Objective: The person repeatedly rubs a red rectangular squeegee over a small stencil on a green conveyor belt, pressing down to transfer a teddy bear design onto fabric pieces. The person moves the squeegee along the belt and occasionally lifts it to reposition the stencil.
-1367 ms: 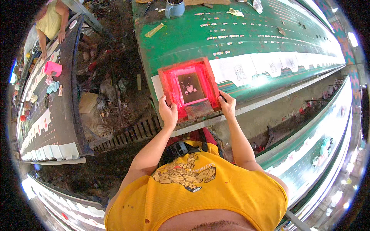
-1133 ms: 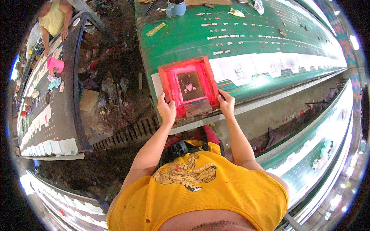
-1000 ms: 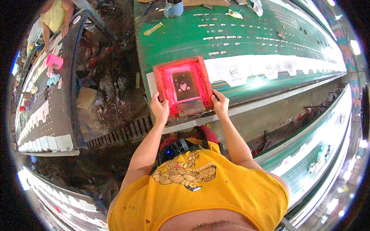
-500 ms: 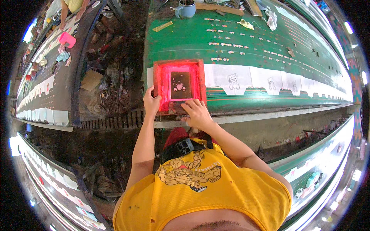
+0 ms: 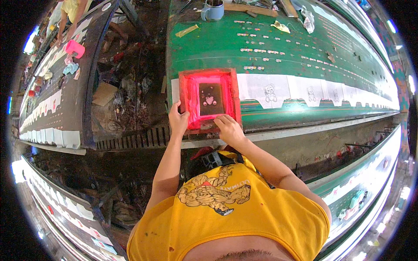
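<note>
A wooden screen-printing frame [image 5: 237, 93], stained red, lies flat on the green table over the near end of a row of white cloth pieces [image 5: 257, 82]. Inside it, bright pink ink surrounds a dark mesh window [image 5: 211, 98] with a small pale design. My left hand [image 5: 178, 119] grips the frame's left side near the front corner, thumb toward the near edge. At the frame's near side, my right hand [image 5: 230, 130] has its fingers curled down inside the rim. What those fingers hold is hidden beneath them.
Outlined teddy bears [image 5: 270, 92] show on cloth pieces to the right. A blue-grey mug [image 5: 213, 12], a tape strip [image 5: 187, 30] and a crumpled plastic bag [image 5: 308, 21] are farther back. Left, past a littered gap, another table holds a pink container [image 5: 75, 48]; a co-worker's arm [image 5: 78, 15] reaches there.
The whole view has shifted slightly, carrying the scene a little right. My right fingers have drawn together at the frame's near side, and less of the dark brown piece there shows. My left grip stays.
</note>
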`<state>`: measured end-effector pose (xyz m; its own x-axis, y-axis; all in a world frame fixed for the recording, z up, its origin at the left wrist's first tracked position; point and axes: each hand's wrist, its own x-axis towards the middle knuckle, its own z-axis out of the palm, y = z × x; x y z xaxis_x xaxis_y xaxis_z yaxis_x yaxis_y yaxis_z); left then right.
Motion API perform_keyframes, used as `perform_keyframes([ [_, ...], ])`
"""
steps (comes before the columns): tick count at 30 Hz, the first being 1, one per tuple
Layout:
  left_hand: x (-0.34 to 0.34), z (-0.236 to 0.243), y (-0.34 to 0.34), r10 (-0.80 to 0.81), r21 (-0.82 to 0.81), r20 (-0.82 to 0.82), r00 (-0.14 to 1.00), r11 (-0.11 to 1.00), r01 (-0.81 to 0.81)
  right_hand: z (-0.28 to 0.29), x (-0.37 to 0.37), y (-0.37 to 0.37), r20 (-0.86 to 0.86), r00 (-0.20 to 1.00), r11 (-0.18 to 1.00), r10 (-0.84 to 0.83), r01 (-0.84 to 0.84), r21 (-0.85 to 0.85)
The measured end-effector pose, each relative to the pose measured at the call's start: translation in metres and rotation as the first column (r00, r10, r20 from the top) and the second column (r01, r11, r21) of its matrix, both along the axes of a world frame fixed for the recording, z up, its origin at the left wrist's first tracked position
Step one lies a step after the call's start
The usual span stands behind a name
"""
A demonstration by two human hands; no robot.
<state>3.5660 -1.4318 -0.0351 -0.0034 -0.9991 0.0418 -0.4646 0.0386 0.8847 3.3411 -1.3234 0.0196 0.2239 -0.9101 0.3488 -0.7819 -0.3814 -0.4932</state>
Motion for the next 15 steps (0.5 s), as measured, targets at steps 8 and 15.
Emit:
perform_keyframes([
  [8,0.003,-0.015,-0.001,0.004,0.040,-0.106,0.994,0.999,0.001,-0.016,-0.021,-0.113,-0.032,0.995,0.985,-0.096,0.090,-0.145],
  [15,-0.003,-0.002,-0.001,0.017,0.076,-0.063,0.998,0.997,-0.013,0.009,-0.033,-0.165,0.028,0.991,0.989,-0.135,0.133,0.067],
])
